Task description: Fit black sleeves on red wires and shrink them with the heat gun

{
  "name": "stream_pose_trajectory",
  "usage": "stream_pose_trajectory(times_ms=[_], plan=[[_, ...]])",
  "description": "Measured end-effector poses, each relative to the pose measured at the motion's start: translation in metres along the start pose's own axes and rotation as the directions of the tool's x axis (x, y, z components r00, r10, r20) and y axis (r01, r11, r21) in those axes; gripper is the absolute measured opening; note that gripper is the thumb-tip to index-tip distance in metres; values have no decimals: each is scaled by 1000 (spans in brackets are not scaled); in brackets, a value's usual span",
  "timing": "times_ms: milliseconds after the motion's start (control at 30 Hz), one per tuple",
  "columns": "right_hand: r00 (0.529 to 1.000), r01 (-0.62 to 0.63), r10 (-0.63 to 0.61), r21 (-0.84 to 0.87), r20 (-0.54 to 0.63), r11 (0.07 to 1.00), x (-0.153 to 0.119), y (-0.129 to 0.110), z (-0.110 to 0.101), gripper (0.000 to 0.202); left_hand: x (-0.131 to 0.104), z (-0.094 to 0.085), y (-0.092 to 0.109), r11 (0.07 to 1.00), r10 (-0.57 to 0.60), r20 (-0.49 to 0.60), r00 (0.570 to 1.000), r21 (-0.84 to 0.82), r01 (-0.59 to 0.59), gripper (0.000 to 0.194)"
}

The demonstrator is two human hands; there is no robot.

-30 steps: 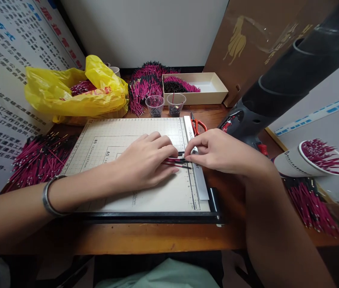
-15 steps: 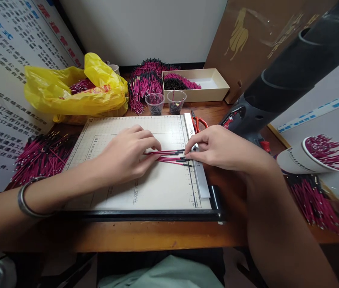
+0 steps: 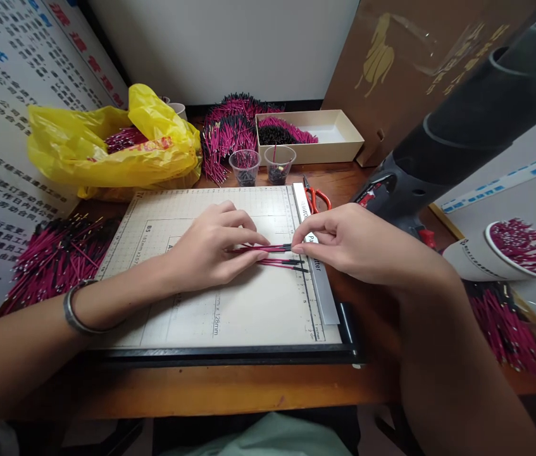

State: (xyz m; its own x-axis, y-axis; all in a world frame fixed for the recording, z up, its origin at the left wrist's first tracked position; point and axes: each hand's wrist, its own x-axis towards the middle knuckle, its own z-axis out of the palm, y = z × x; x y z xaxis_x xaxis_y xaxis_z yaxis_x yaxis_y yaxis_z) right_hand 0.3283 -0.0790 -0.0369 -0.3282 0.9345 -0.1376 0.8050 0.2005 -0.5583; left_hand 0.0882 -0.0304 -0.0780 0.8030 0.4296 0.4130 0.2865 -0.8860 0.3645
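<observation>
On the board of a paper cutter (image 3: 262,316) lie several short magenta wires (image 3: 274,248) with black ends pointing right. My left hand (image 3: 218,244) pinches these wires along their length between thumb and fingers. At their black ends, beside the cutter's pale edge strip (image 3: 322,291), the thumb and index finger of my right hand (image 3: 338,237) are closed on the tips. A few loose wires (image 3: 280,263) lie slightly nearer to me, fanned apart and under neither set of fingertips. My fingers hide the wires' left ends.
Red-handled pliers (image 3: 317,197) lie behind the cutter. Further back are two clear cups (image 3: 245,168), a cardboard tray (image 3: 315,152), wire piles (image 3: 230,136) and a yellow bag (image 3: 116,158). A dark heat gun-like tool (image 3: 438,145) and a paper cup (image 3: 467,259) stand right.
My left fingertips have slid right along the wires, closer to the black ends. The held wires lie closer together, apart from the loose ones. The view has shifted slightly.
</observation>
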Motion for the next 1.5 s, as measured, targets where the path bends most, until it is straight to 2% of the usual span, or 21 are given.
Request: stream_pose_trajectory(times_ms=[100, 167, 300, 367, 433, 700, 800, 933, 1033, 1167, 1400, 1500], plan=[[999, 43, -43, 19, -25, 999, -1, 3, 2, 17, -1, 1, -1, 999, 47, -28, 998, 0, -47, 25], [994, 78, -77, 19, -76, 997, -1, 5, 5, 10, -2, 1, -1, 998, 59, -45, 997, 8, -59, 23], [951, 247, -238, 18, -196, 969, 1, 8, 9, 13, -4, 4, 1, 997, 80, -96, 992, 12, -79, 20], [939, 305, -292, 46, -181, 951, 2, 8, 10, 6, -4, 5, 1, 997, 77, -116, 990, 2, -77, 19], [938, 327, -310, 89, -157, 941, 2, 7, 11, 12, -4, 6, 1, 998, 56, -131, 990, -9, -58, 19], [934, 322, -306, 65, -186, 944, 1, -2, 13, 16, -5, 7, 12, 997, 33, -185, 982, 80, -19, 20], [952, 272, -253, 101, -169, 957, -1, -5, 10, 18, -6, 6, 12, 1000, -8, -215, 977, 24, 14, 19], [966, 233, -217, 104, -142, 967, -3, -6, 8, 20, -5, 3, 9, 996, -69, -162, 984, -75, 58, 22], [964, 243, -228, 107, -134, 964, -4, -5, 8, 20, -4, 4, 7, 990, -38, -148, 988, -138, 18, 21], [960, 258, -241, 114, -144, 959, -2, -5, 10, 20, -5, 8, 4, 974, 22, -181, 983, -218, -62, 23], [958, 257, -247, 52, -149, 965, -1, -6, 7, 20, -6, 8, 2, 979, -48, -147, 988, -202, 18, 26], [956, 269, -259, 64, -136, 961, 0, -4, 7, 20, -6, 10, 2, 979, -49, -150, 987, -203, 18, 23]])
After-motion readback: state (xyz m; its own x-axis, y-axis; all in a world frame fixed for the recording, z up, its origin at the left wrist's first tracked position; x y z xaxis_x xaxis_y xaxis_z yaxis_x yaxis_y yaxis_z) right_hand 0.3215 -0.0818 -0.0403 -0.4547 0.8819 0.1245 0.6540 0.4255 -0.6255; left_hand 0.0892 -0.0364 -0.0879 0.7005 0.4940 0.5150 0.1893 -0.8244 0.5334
